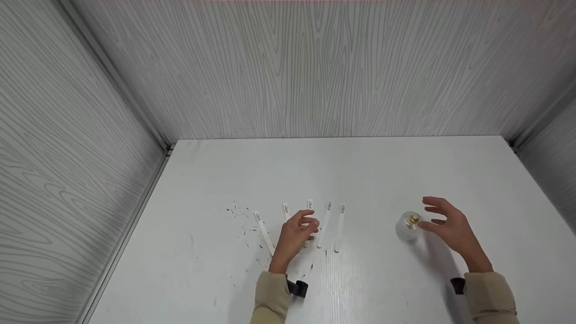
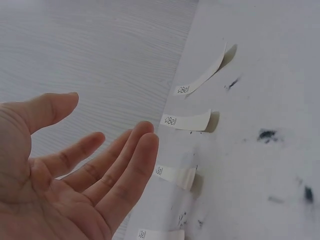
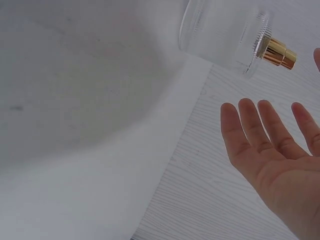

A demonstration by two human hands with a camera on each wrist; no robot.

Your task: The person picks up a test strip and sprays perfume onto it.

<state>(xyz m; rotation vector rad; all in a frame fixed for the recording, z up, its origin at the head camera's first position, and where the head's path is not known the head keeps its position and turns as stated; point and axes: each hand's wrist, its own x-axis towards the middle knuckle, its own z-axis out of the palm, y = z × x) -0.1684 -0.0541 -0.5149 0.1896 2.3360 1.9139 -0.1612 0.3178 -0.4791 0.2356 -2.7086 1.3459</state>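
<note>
Several narrow white paper strips printed "Bell", one of them a leaning strip [image 1: 265, 235] at the left, lie fanned side by side on the table. My left hand [image 1: 292, 236] hovers over the middle strips and partly covers them in the head view. Its fingers are loosely bent and hold nothing. In the left wrist view a curved strip [image 2: 205, 77] lifts off the surface at one end. To the right stands a clear glass spray bottle [image 1: 406, 229] with a gold nozzle [image 3: 280, 53]. My right hand [image 1: 452, 229] is beside it, fingers spread, with a gap between fingers and glass.
Dark specks and smudges [image 1: 234, 209] are scattered on the white table [image 1: 360, 171] around the strips, mostly at the left. Wood-grain panels, including a back wall [image 1: 288, 67], enclose the table behind and on both sides.
</note>
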